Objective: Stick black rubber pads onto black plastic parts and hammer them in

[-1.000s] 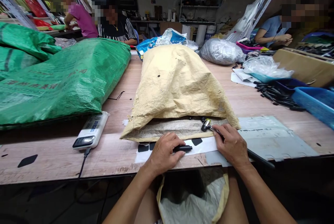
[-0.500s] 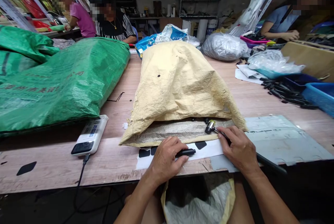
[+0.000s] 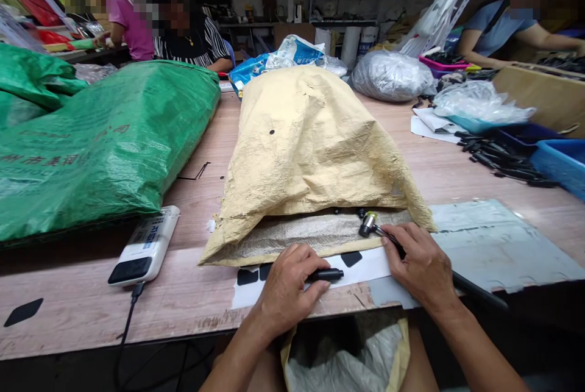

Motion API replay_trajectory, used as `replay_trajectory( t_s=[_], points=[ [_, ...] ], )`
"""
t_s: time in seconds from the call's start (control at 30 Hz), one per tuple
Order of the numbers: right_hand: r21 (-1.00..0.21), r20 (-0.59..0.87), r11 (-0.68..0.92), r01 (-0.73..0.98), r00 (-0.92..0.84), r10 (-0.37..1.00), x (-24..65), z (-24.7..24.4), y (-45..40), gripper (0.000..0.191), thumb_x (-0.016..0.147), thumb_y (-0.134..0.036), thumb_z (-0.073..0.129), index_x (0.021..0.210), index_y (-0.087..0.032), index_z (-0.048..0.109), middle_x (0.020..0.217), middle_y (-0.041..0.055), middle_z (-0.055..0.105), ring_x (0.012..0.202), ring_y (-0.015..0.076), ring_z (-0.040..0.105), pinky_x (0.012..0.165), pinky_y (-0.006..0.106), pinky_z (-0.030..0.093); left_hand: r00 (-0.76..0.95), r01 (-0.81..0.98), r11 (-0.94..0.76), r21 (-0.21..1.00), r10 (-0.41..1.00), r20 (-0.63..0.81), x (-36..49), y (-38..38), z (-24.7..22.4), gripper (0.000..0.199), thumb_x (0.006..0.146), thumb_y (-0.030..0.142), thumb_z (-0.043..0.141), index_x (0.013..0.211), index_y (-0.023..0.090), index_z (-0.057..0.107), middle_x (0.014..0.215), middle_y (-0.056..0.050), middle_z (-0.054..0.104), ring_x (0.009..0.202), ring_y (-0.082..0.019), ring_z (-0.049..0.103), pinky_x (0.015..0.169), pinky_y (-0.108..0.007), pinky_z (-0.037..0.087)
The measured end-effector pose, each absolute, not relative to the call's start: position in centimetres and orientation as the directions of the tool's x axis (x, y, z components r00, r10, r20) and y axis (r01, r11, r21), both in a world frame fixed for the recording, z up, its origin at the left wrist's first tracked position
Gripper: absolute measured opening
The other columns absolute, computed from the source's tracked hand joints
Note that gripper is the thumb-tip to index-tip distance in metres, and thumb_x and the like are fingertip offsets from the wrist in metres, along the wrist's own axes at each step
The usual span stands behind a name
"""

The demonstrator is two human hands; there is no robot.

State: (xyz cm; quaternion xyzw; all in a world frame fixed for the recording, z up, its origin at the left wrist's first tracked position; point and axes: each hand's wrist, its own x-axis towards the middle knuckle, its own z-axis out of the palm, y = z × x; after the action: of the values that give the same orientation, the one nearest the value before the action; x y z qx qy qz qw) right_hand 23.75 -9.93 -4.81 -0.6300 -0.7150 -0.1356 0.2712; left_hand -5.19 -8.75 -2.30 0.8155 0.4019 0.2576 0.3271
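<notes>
An open sack (image 3: 365, 360) sits below the counter (image 3: 196, 212); at its edge the left hand (image 3: 292, 285) grips a black tube (image 3: 331, 274) by a white strip (image 3: 371, 263), and the right hand (image 3: 420, 261) clasps a small hammer (image 3: 368, 225), its head before the mouth of a yellow sack (image 3: 311, 148); farther back lies a grey plastic bundle (image 3: 393, 75)

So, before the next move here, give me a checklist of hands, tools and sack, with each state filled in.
1. Left hand has hold of the black cylindrical piece: ok.
2. Right hand grips the hammer by its handle: ok.
3. Hammer head apart from the left fingers: ok.
4. Hammer head free of the yellow sack: cannot tell; it overlaps the sack's mouth in this view.
5. Sack's mouth open towards the hands: ok.
6. Sack's contents identifiable: not ok; only small dark bits show.
</notes>
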Motion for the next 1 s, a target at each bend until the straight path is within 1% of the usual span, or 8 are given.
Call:
replay_trajectory(
  t_s=[0.1,0.3,0.47,0.57,0.67,0.77,0.9,1.0],
  points=[
    [-0.118,0.544,0.16,0.98,-0.071,0.836,23.73,-4.85,-9.9,0.023,0.092,-0.028,0.055,0.112,-0.023,0.065,0.093,0.0057,0.064,0.091,0.0228,0.059,0.084,0.036,0.047,0.55,0.48,-0.443,0.757,0.825,0.135,-5.2,-8.82,-2.25,0.02,0.085,0.021,0.071,0.104,0.027,0.07,0.097,-0.004,0.065,0.096,-0.022,0.057,0.084,-0.037,0.043],
    [-0.049,0.486,0.137,0.989,-0.096,0.869,23.71,-5.0,-9.94,0.035,0.094,-0.03,0.051,0.127,-0.024,0.062,0.098,0.0085,0.061,0.088,0.0235,0.058,0.079,0.038,0.047,0.567,0.471,-0.417,0.777,0.818,0.095,-5.31,-8.94,-2.29,0.019,0.089,0.021,0.065,0.106,0.029,0.067,0.098,-0.004,0.064,0.095,-0.022,0.056,0.082,-0.037,0.044],
    [-0.043,0.46,0.132,0.99,-0.098,0.883,23.65,-5.06,-10.08,0.038,0.094,-0.032,0.05,0.129,-0.024,0.06,0.103,0.0102,0.06,0.089,0.0246,0.058,0.077,0.04,0.048,0.614,0.488,-0.457,0.743,0.785,0.079,-5.51,-8.65,-2.63,0.019,0.087,0.023,0.066,0.105,0.028,0.065,0.098,-0.004,0.064,0.09,-0.022,0.056,0.077,-0.036,0.044],
    [-0.041,0.454,0.133,0.99,-0.1,0.885,23.68,-5.08,-10.12,0.039,0.094,-0.032,0.05,0.132,-0.024,0.058,0.104,0.0104,0.06,0.089,0.0254,0.058,0.077,0.04,0.047,0.619,0.504,-0.443,0.741,0.784,0.047,-5.52,-8.76,-2.5,0.021,0.086,0.022,0.067,0.106,0.028,0.065,0.099,-0.004,0.064,0.09,-0.022,0.056,0.078,-0.036,0.042],
    [-0.024,0.454,0.125,0.992,-0.1,0.885,23.74,-5.17,-10.09,0.04,0.094,-0.031,0.05,0.132,-0.024,0.058,0.104,0.0105,0.061,0.09,0.0257,0.057,0.077,0.04,0.047,0.598,0.508,-0.405,0.76,0.801,0.026,-5.45,-9.01,-2.15,0.02,0.087,0.02,0.065,0.106,0.028,0.065,0.101,-0.003,0.063,0.094,-0.022,0.055,0.081,-0.036,0.041],
    [0.001,0.458,0.127,0.992,-0.113,0.882,23.76,-5.21,-10.02,0.037,0.094,-0.03,0.051,0.129,-0.023,0.06,0.104,0.0103,0.061,0.09,0.0253,0.057,0.076,0.039,0.046,0.585,0.503,-0.397,0.768,0.81,0.035,-5.38,-9.09,-1.91,0.02,0.088,0.019,0.065,0.106,0.028,0.065,0.101,-0.002,0.063,0.097,-0.022,0.055,0.084,-0.036,0.04],
    [0.035,0.46,0.109,0.993,-0.113,0.881,23.6,-4.97,-9.91,0.036,0.094,-0.029,0.05,0.127,-0.022,0.061,0.104,0.01,0.061,0.09,0.0248,0.055,0.076,0.037,0.045,0.586,0.498,-0.442,0.746,0.806,0.086,-5.3,-8.84,-1.92,0.019,0.088,0.02,0.067,0.105,0.027,0.067,0.099,-0.003,0.064,0.097,-0.022,0.055,0.085,-0.036,0.041],
    [0.016,0.489,0.096,0.995,-0.092,0.868,23.4,-4.69,-9.83,0.033,0.093,-0.028,0.052,0.123,-0.022,0.064,0.103,0.009,0.063,0.089,0.0235,0.055,0.078,0.036,0.044,0.593,0.492,-0.482,0.725,0.795,0.126,-5.32,-8.58,-2.18,0.019,0.086,0.022,0.069,0.105,0.026,0.069,0.099,-0.003,0.065,0.097,-0.022,0.057,0.087,-0.036,0.042]
  ],
)
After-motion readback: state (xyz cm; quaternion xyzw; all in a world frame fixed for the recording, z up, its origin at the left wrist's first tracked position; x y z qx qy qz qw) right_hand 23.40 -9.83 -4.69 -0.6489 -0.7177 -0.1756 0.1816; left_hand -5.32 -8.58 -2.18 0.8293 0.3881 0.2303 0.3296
